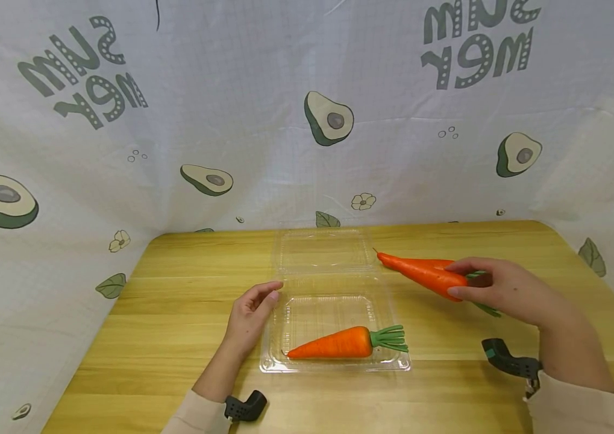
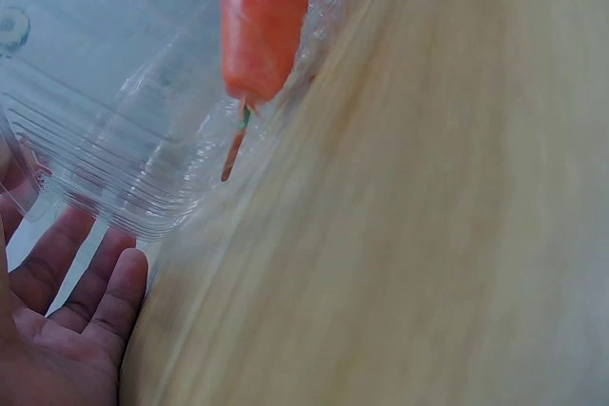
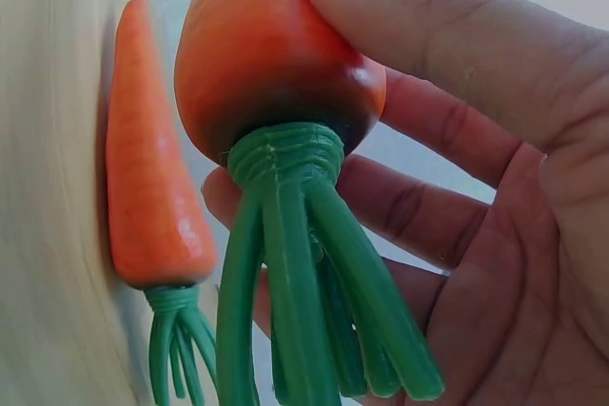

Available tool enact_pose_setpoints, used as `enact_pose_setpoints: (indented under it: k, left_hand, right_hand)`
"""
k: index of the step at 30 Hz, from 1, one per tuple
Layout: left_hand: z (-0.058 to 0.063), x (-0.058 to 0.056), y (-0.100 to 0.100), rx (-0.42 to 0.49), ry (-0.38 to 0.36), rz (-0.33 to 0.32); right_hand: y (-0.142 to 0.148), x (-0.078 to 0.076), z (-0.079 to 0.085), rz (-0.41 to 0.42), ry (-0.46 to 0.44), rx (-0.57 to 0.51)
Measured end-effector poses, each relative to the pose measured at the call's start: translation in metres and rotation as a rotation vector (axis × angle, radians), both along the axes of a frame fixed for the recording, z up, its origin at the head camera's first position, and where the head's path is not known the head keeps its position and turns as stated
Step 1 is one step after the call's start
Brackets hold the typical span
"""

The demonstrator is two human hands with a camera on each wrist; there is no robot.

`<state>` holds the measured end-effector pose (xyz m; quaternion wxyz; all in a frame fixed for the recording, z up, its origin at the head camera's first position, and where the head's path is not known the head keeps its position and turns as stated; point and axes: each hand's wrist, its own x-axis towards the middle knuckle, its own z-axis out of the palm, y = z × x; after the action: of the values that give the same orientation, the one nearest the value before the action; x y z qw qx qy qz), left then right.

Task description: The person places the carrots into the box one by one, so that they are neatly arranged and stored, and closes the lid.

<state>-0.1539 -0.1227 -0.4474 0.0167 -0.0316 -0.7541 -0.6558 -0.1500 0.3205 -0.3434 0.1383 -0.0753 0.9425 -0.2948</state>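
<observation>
My right hand [image 1: 502, 289] grips an orange toy carrot [image 1: 420, 276] near its green top, thumb on one side and fingers on the other. Its tip points left and away. Behind it on the table, partly hidden, lies a second carrot [image 3: 157, 159]. A third carrot [image 1: 334, 343] lies along the near side of a clear plastic clamshell box [image 1: 334, 369], its green stalks over the right rim. The box's lid [image 1: 323, 250] is folded back flat. My left hand [image 1: 249, 316] stands at the box's left side, fingers loosely extended against the wall.
The wooden table [image 1: 187, 313] carries the box in its middle. A white cloth [image 1: 263, 120] printed with avocados hangs behind and at both sides. Each wrist wears a black camera mount, such as the right one [image 1: 510, 361].
</observation>
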Motion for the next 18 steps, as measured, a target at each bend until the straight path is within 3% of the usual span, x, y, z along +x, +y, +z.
enact_pose_setpoints:
  k: [7,12,18]
  left_hand:
    - [0.001,0.0,0.0,0.007,0.006,-0.003]
    - [0.001,0.0,0.0,0.006,0.001,-0.001]
    - [0.0,0.0,0.0,-0.004,0.004,0.002]
  right_hand:
    - [-0.008,0.005,0.007,-0.013,0.006,-0.032]
    - [-0.018,0.009,0.013,0.012,0.089,-0.079]
    - [-0.034,0.013,0.017,0.034,0.189,-0.058]
